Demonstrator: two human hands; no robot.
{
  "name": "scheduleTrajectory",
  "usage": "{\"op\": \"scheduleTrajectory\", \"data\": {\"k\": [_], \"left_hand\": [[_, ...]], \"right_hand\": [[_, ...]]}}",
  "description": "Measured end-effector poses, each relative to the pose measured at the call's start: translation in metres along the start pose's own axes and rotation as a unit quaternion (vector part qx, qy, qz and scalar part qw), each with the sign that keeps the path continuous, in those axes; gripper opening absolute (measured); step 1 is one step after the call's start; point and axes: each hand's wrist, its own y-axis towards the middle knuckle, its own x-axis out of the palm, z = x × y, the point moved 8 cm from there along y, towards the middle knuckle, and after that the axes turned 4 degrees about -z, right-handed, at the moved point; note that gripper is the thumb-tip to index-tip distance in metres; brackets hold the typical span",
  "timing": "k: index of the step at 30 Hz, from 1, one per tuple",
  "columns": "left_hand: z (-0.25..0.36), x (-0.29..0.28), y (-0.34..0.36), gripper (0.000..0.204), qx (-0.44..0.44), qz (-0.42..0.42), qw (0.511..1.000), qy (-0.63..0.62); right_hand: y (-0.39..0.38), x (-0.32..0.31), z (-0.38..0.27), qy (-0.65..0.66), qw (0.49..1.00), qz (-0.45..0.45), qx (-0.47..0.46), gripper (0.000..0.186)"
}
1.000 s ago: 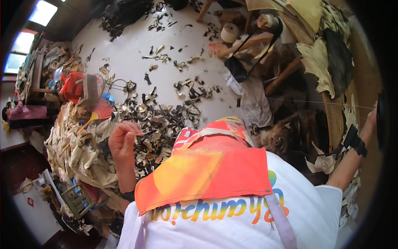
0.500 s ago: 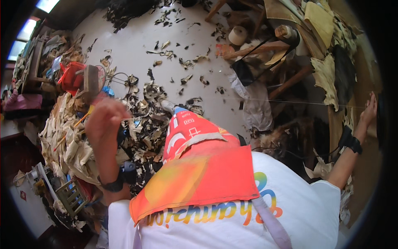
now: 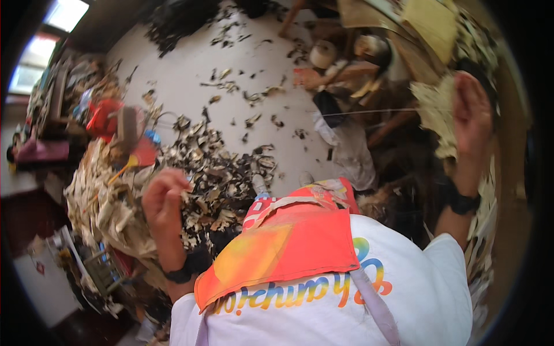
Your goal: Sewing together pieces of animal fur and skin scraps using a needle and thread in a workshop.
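Observation:
A thin pale thread runs across the right half of the view to my right hand. That hand is raised over the hides at the right, its fingers curled in on the thread and blurred by motion. My left hand hovers over the scrap pile at the left with fingertips pinched together. Whatever sits in that pinch is too small to name. A white thread cone stands beyond, near the wooden frame. Black bands wrap both wrists, and an orange-red apron covers my front.
Dark and pale leather or hide scraps cover the floor ahead. A heap of pale hides lies at the left, near a red bag. Yellowish sheets rest on the wooden frame at the right. White cloth hangs below it.
My right hand has come inward and away from me, its outstretched fingers now curled. The left hand has moved nearer and slightly right. The view has shifted a little.

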Motion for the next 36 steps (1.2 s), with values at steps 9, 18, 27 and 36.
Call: {"op": "scheduleTrajectory", "data": {"k": [9, 18, 27, 36], "left_hand": [[0.028, 0.305, 0.124, 0.012, -0.029, -0.382, 0.857, -0.345], [0.033, 0.401, 0.072, 0.018, -0.108, -0.532, 0.680, -0.492], [0.048, 0.396, 0.006, 0.014, -0.112, -0.578, 0.624, -0.513], [-0.011, 0.383, -0.001, 0.009, -0.178, -0.511, 0.722, -0.431]], "right_hand": [[-0.037, 0.061, -0.004, 0.072, 0.997, -0.029, -0.019, 0.015], [-0.085, 0.027, -0.023, 0.037, 0.997, 0.065, 0.015, 0.014], [-0.161, 0.014, -0.038, 0.036, 0.979, 0.200, 0.006, 0.015], [-0.274, -0.054, -0.090, 0.181, 0.942, 0.272, -0.075, 0.016]]}}
